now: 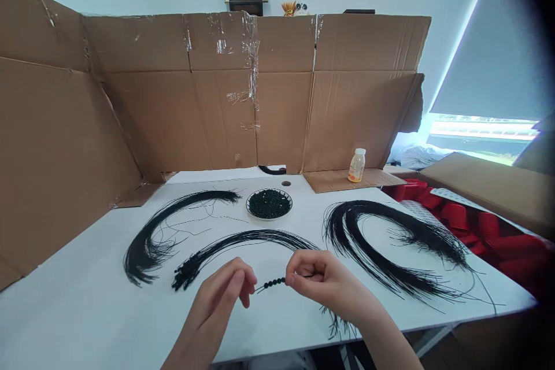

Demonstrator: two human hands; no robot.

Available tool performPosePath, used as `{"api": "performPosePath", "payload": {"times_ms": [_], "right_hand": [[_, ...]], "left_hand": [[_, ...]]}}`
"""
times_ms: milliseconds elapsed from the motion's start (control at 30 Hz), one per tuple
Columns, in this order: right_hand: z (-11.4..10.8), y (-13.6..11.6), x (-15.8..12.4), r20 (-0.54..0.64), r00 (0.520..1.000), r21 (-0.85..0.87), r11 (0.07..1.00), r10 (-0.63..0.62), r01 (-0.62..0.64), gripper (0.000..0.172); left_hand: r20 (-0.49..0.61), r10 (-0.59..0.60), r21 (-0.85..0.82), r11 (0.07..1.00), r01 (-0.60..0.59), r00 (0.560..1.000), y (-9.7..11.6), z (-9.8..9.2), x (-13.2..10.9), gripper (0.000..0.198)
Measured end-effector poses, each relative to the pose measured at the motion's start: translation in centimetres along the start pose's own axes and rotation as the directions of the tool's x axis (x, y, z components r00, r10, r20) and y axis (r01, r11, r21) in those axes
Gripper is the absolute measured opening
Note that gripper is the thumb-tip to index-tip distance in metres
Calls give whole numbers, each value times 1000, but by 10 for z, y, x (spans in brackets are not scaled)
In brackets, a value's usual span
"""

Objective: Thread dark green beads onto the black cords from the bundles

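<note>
Between my hands, a short row of several black beads (274,282) sits on a thin dark cord. The right end of that beaded cord is pinched by the thumb and fingertips of my right hand (318,277). Two thin cord ends stick out leftward from the beads, close to my left fingertips. My left hand (228,289) has its fingers drawn together; whatever they pinch is hidden. Behind both hands lies a long bundle of black cords (255,236), its left end thick with dark beads or knots. A white dish (269,218) full of small dark beads stands farther back.
Loose black cord bundles lie at left (150,237) and right (381,248) on the white table (87,312). Cardboard panels (173,121) wall off the back and left. A small bottle (356,165) stands at the back right, near a box of red items (455,217).
</note>
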State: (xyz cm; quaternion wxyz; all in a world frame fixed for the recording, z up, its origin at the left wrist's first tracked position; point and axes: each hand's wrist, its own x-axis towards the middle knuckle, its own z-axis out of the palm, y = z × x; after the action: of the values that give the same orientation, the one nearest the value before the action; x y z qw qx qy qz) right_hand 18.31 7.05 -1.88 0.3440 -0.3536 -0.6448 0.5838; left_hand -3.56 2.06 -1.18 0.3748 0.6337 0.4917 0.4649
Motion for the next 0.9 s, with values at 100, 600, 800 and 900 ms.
{"api": "performPosePath", "payload": {"times_ms": [100,600,800,900], "right_hand": [[-2,1,3,19,1000,36,999,10,-11,32],[2,0,5,86,996,100,995,20,-28,27],[4,-2,6,71,997,92,995,32,-39,29],[2,1,7,66,997,59,997,39,-43,28]], "left_hand": [[15,51,-82,995,-49,999,-6,-2,1,29],[42,346,-245,913,-326,937,-22,-1,5,21],[50,394,-199,904,-377,918,-22,-2,8,23],[120,409,-153,908,-390,905,-22,-6,12,25]]}}
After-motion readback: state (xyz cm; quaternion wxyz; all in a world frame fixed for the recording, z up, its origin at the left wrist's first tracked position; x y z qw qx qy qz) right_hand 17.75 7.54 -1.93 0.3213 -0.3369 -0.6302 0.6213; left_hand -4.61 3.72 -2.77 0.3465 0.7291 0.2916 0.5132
